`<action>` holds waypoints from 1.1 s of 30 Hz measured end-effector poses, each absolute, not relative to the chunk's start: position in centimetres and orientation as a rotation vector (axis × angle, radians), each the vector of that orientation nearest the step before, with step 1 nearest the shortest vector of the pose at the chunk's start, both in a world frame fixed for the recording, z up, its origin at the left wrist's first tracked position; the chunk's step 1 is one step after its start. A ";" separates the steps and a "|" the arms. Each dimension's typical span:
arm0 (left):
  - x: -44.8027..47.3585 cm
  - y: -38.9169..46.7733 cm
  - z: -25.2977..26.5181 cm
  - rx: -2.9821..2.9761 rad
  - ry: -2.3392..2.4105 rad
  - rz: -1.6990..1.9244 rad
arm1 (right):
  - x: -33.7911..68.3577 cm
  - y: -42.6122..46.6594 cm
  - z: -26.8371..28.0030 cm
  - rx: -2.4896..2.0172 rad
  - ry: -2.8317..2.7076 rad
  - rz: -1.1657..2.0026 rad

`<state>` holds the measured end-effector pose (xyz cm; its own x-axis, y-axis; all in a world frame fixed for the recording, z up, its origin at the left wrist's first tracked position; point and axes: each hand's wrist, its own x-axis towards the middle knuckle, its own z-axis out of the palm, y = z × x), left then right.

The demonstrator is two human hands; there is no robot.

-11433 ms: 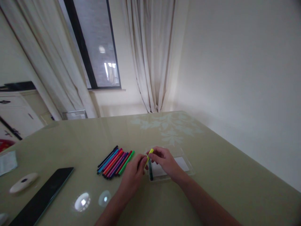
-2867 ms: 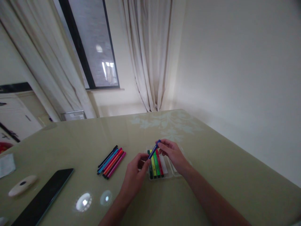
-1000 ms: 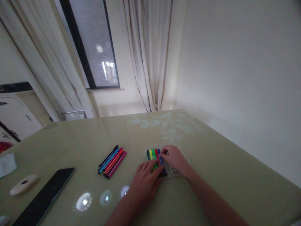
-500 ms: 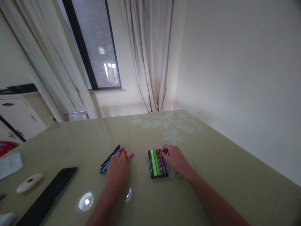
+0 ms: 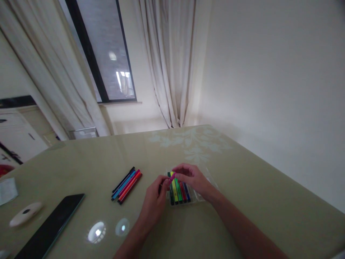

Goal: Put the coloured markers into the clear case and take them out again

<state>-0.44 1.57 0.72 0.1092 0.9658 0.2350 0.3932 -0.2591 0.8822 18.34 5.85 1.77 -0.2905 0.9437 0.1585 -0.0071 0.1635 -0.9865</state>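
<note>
Pink marker (image 5: 172, 177) being pinched between both hands just above the clear case (image 5: 201, 196) — left hand (image 5: 154, 201) closing on the near end, right hand (image 5: 192, 178) on the far end — long axis lying roughly along the markers already in it.

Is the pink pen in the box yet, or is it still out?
Out. Both hands, left hand and right hand, hold the pink pen above the clear box, where five pens already lie.
</note>
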 end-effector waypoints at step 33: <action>0.7 0.0 -0.7 2.582 1.258 0.556 | 21.9 7.8 0.4 -1.371 -1.740 1.074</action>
